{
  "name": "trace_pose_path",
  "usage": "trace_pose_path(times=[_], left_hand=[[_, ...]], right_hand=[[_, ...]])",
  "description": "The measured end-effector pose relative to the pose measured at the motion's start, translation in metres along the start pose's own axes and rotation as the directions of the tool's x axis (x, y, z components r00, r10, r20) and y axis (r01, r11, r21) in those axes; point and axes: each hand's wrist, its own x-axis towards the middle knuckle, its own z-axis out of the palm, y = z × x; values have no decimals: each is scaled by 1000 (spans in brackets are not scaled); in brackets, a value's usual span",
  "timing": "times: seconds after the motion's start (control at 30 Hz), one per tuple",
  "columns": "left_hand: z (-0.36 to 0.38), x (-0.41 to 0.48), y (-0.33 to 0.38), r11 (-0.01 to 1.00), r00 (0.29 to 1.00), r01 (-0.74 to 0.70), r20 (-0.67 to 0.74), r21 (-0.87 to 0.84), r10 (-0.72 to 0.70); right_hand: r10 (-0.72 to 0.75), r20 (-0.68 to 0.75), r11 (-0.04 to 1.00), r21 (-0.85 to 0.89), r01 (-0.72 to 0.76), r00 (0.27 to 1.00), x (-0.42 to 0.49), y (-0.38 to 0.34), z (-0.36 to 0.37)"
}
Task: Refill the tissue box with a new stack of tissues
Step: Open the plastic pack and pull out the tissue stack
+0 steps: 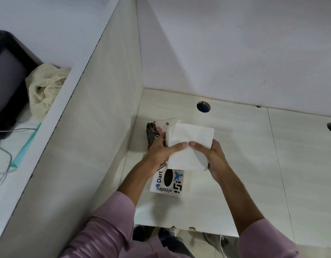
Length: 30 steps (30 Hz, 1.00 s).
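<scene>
White tissue stack (188, 144) held above stickered tissue box (167, 180) on pale worktop (235, 164), left hand (161, 153) and right hand (210, 157) each clamped on stack's sides, thumbs nearly meeting on top, dark crumpled wrapper (152, 134) just behind.

Both arms reach forward from the near edge of the table toward its far left corner, forearms bare, pale purple sleeves pushed up toward the elbows. Left hand (161, 151): palm turned inward, thumb laid flat across the top of the tissue stack (188, 146), pointing right; fingers hidden behind the stack's left side. Right hand (212, 158): mirrors it, thumb pointing left, fingers wrapped under and around the right side. The two thumb tips nearly meet at the middle. Wrists are straight, the forearms converging toward the hands.
</scene>
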Motion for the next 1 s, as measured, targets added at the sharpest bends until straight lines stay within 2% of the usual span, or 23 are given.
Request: trace_pose_path(times=[0.07, 0.17, 0.27, 0.33, 0.47, 0.57, 0.67, 0.73, 0.83, 0.93, 1.0], left_hand=[[-1, 0, -1, 998, 1000, -13, 4, -58, 13], [-6, -4, 2, 987, 993, 5, 117, -160, 14], [-9, 1, 0, 992, 991, 12, 131, -128, 5], [-12, 7, 1, 995, 999, 19, 28, -102, -16], [-14, 20, 4, 996, 981, 34, -189, -85, -49], [-15, 29, 4, 996, 933, -1, -357, -87, -30], [-23, 38, -3, 999, 875, 16, -484, 35, 3], [-28, 39, -6, 995, 860, 46, -510, 86, 4], [-31, 31, -5, 980, 819, 55, -571, 189, 64], [-35, 21, -10, 972, 797, 39, -594, 233, 111], [-34, 13, -15, 977, 794, 23, -598, 214, 112]], right_hand=[[11, 29, 1000, 13, -11, 1000, 6, 4, 1], [53, 129, 997, 54, -60, 990, 14, 11, 1], [98, 223, 993, 45, -111, 970, 20, 13, 3], [122, 232, 992, -14, -123, 965, 25, 12, 2], [134, 105, 980, -159, -117, 985, 45, 14, 6], [120, 66, 982, -157, -108, 991, 67, 16, 22], [126, -34, 965, -228, -131, 991, 97, 30, 39], [95, -134, 903, -406, -142, 986, 117, 46, 47], [37, -208, 700, -692, -174, 977, 137, 69, 51], [-62, -234, 540, -826, -165, 970, 138, 78, 50], [-99, -238, 491, -856, -161, 966, 135, 77, 47]])
